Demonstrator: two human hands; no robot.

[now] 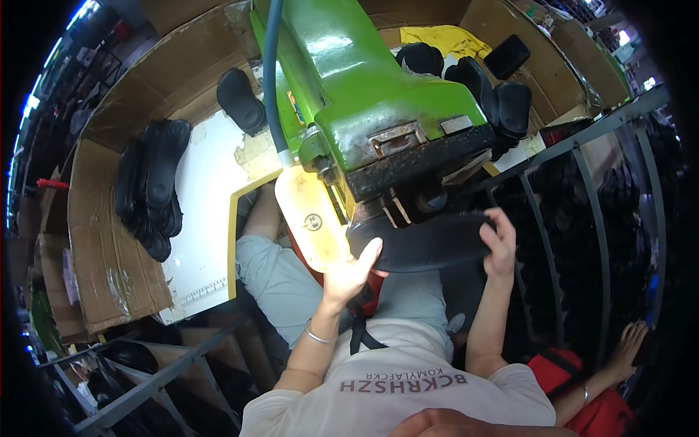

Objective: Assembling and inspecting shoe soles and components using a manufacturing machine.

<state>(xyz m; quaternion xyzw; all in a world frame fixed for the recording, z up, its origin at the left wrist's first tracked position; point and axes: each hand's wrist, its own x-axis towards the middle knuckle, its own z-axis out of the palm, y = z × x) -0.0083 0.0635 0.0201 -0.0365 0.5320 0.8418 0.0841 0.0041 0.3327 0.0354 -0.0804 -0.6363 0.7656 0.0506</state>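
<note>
A long black shoe sole (433,246) lies level beneath the dark front head of a green machine (393,102), held at both ends. At its left end is my left hand (351,275), thumb laid over the edge and the other fingers mostly hidden beneath the lit yellow lamp housing (312,218). My right hand (499,244) grips the right end with curled fingers. The machine covers part of the sole's far edge, so I cannot tell whether they touch.
Black soles (164,164) are piled on the white tabletop (207,240) at left, inside cardboard walls (109,233). More soles (513,109) and a yellow cloth (444,40) lie right of the machine. Metal racks (590,182) stand at right. Another person's hand (628,351) shows at lower right.
</note>
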